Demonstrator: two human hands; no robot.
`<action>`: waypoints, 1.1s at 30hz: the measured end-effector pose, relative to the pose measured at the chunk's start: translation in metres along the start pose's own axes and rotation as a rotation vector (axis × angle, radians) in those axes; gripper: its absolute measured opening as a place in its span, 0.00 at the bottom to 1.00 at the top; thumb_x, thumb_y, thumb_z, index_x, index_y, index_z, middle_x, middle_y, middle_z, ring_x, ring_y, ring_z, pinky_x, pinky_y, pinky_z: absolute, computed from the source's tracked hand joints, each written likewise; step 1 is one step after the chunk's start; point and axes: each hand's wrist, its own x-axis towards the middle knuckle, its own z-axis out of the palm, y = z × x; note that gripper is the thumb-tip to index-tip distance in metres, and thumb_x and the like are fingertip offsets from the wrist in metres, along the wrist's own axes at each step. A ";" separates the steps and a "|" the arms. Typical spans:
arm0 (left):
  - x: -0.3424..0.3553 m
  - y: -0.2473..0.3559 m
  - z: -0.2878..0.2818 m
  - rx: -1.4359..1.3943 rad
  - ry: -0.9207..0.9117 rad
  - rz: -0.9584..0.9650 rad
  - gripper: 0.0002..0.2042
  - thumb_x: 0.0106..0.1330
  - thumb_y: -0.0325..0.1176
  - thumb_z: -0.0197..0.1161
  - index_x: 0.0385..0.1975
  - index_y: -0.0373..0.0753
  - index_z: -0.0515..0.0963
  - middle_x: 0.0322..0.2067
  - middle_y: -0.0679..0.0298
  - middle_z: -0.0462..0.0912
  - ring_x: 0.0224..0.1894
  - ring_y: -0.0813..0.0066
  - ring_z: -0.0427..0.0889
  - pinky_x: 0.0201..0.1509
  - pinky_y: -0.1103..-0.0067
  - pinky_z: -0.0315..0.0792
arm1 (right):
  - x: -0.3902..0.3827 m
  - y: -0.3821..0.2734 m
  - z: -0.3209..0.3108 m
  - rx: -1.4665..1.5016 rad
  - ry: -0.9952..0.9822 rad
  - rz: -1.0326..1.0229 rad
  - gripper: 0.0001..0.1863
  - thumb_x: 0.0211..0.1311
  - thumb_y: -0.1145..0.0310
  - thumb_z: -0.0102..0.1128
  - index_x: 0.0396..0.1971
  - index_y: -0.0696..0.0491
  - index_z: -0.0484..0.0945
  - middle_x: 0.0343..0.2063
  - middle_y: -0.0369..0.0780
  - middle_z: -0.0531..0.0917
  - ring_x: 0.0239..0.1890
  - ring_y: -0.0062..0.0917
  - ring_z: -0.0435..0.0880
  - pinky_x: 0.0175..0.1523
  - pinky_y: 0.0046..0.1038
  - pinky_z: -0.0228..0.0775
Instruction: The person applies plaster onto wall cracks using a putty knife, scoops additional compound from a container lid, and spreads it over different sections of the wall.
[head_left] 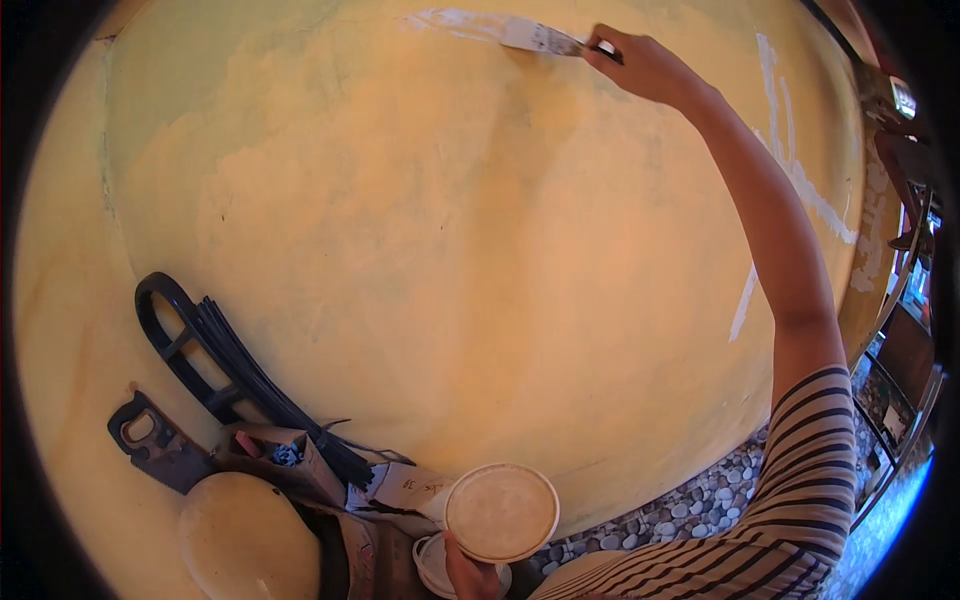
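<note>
My right hand [630,65] is raised high and closed around the dark handle of a putty knife [540,38]. The blade, smeared with white, lies against the yellow wall [360,230] at the right end of a white filler streak [450,22]. Low in the middle, my left hand [470,575] grips a round cream lid [501,512] by its near edge, its flat face turned up. Only part of that hand shows, as the lid covers some fingers. Partly hidden under it is a white tub [435,565].
At lower left, a handsaw [170,450] leans on the wall beside a looped black plastic part [190,350], cardboard boxes [400,490] and a rounded yellowish object [245,540]. More white streaks [815,205] mark the wall at right. Pebble-patterned flooring [680,510] runs along its foot.
</note>
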 end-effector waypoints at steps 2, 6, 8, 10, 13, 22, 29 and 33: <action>-0.003 0.004 -0.001 -0.007 0.017 -0.005 0.26 0.76 0.52 0.43 0.64 0.39 0.65 0.61 0.59 0.72 0.61 0.64 0.72 0.65 0.68 0.69 | -0.015 0.006 0.000 -0.007 0.014 0.016 0.17 0.70 0.51 0.51 0.46 0.49 0.73 0.19 0.42 0.79 0.20 0.31 0.73 0.31 0.36 0.65; -0.007 0.013 -0.003 -0.038 0.057 -0.043 0.27 0.76 0.52 0.43 0.65 0.39 0.64 0.61 0.59 0.72 0.61 0.64 0.72 0.66 0.68 0.68 | -0.039 -0.010 -0.008 -0.122 0.038 0.134 0.14 0.69 0.55 0.51 0.43 0.50 0.74 0.22 0.45 0.82 0.24 0.40 0.82 0.32 0.41 0.72; -0.009 0.015 0.000 -0.051 0.071 -0.071 0.27 0.75 0.52 0.43 0.65 0.39 0.64 0.61 0.59 0.72 0.61 0.64 0.72 0.66 0.68 0.68 | -0.042 -0.006 -0.003 -0.090 0.120 0.093 0.14 0.69 0.55 0.52 0.43 0.50 0.74 0.22 0.45 0.83 0.26 0.41 0.82 0.33 0.42 0.72; -0.011 0.017 0.007 -0.095 0.074 -0.098 0.27 0.75 0.52 0.44 0.65 0.39 0.64 0.61 0.59 0.72 0.61 0.64 0.72 0.66 0.68 0.68 | -0.042 -0.003 0.006 -0.059 0.199 0.059 0.15 0.69 0.55 0.52 0.43 0.50 0.74 0.23 0.45 0.83 0.27 0.43 0.83 0.34 0.43 0.73; -0.008 0.011 0.000 -0.051 0.026 -0.035 0.26 0.76 0.51 0.41 0.65 0.38 0.64 0.61 0.58 0.72 0.62 0.62 0.72 0.66 0.67 0.68 | -0.040 -0.004 0.019 -0.040 0.272 0.016 0.15 0.68 0.54 0.52 0.43 0.50 0.74 0.24 0.45 0.84 0.28 0.45 0.83 0.34 0.44 0.73; 0.002 0.002 -0.010 -0.107 -0.087 0.088 0.26 0.78 0.50 0.37 0.64 0.36 0.65 0.62 0.57 0.71 0.63 0.61 0.71 0.67 0.66 0.65 | -0.145 -0.030 0.029 0.294 0.077 0.330 0.17 0.69 0.55 0.56 0.44 0.54 0.74 0.23 0.43 0.81 0.23 0.33 0.78 0.32 0.35 0.69; 0.016 0.019 0.004 -0.083 -0.037 0.156 0.28 0.78 0.50 0.39 0.66 0.33 0.62 0.65 0.56 0.68 0.66 0.62 0.67 0.72 0.67 0.59 | -0.276 -0.126 0.073 0.741 -0.593 0.186 0.15 0.63 0.69 0.63 0.48 0.54 0.73 0.28 0.42 0.81 0.27 0.24 0.78 0.34 0.27 0.71; 0.024 0.024 0.008 -0.084 -0.068 0.190 0.28 0.78 0.50 0.39 0.65 0.32 0.62 0.65 0.56 0.68 0.66 0.64 0.67 0.71 0.68 0.59 | -0.327 -0.153 0.085 0.817 -0.825 0.047 0.16 0.63 0.67 0.63 0.49 0.54 0.75 0.33 0.44 0.83 0.33 0.32 0.84 0.40 0.30 0.75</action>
